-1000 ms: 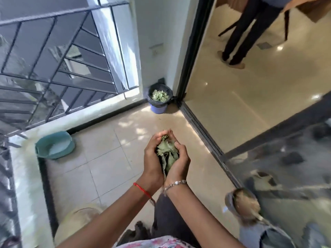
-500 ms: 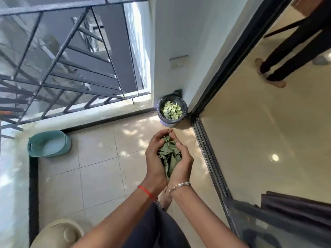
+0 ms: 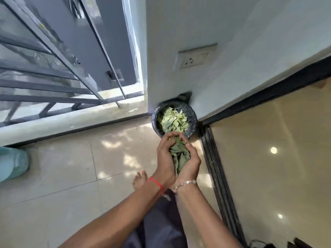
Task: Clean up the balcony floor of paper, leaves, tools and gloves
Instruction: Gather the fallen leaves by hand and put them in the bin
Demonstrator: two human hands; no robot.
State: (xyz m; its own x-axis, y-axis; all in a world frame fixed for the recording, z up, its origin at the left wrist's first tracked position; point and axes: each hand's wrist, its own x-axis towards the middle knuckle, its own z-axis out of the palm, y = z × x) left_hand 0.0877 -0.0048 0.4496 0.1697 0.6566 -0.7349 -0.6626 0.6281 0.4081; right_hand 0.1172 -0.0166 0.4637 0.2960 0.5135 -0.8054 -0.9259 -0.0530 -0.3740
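Beige balcony tiles (image 3: 71, 167), teal basin (image 3: 12, 163) at far left. Closer than half a second back: left hand (image 3: 165, 158) and right hand (image 3: 191, 163) cupped together round a bundle of leaves (image 3: 179, 154), now at the near rim of the black-lined bin (image 3: 193, 122), itself leaf-filled, against the white wall (image 3: 232, 33) beneath a socket (image 3: 194, 59).

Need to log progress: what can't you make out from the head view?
Head view:
- Leaves: amount hidden between left hand and right hand.
- Bin: near rim behind the hands; fill depth hidden.
- Tub: cut off by left edge.
- Floor: part hidden under the arms.
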